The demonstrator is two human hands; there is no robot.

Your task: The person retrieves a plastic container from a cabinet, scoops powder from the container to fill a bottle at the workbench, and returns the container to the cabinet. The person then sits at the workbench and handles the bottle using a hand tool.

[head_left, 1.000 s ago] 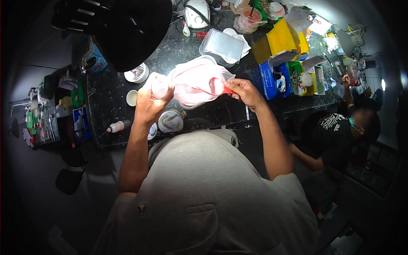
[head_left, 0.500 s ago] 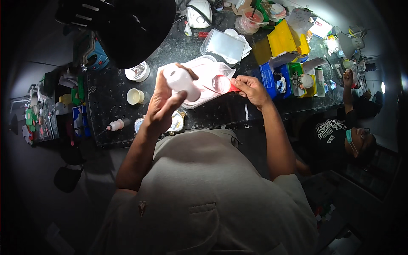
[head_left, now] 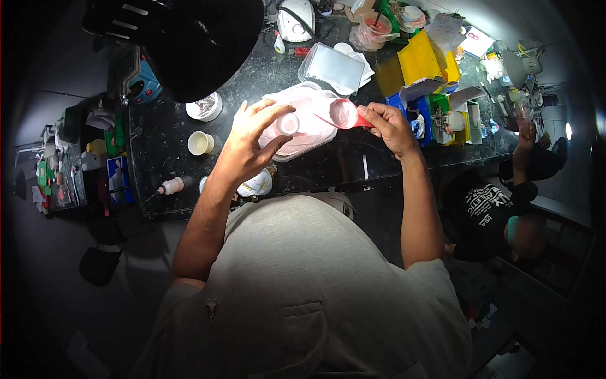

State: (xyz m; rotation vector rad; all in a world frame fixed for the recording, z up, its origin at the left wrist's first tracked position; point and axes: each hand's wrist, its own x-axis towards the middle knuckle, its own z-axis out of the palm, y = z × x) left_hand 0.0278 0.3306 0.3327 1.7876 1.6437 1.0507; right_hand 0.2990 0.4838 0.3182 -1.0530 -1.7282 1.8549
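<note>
My left hand (head_left: 252, 140) has its thumb and fingers curved around a small white plastic bottle (head_left: 288, 124), which shows end-on as a round shape. Its far side is hidden, above a pale tray (head_left: 302, 151) with a pinkish film or bag in it. Pinched by the handle in my right hand (head_left: 392, 129) is a red scoop (head_left: 363, 121). Its round bowl faces up and holds pinkish material. The scoop hangs over the tray's right part, a short way from the bottle.
A black lamp shade (head_left: 183, 44) looms at upper left. A white tub (head_left: 204, 106), a cream cup (head_left: 201, 143) and a small bottle (head_left: 172, 185) stand left. A lidded clear box (head_left: 341, 69) lies behind; yellow bins (head_left: 423, 57) are right. Another person (head_left: 489, 208) sits at far right.
My left hand has turned the bottle from a tilted side view to end-on. My right hand has moved the scoop slightly right and up. The other person's head and hand have moved.
</note>
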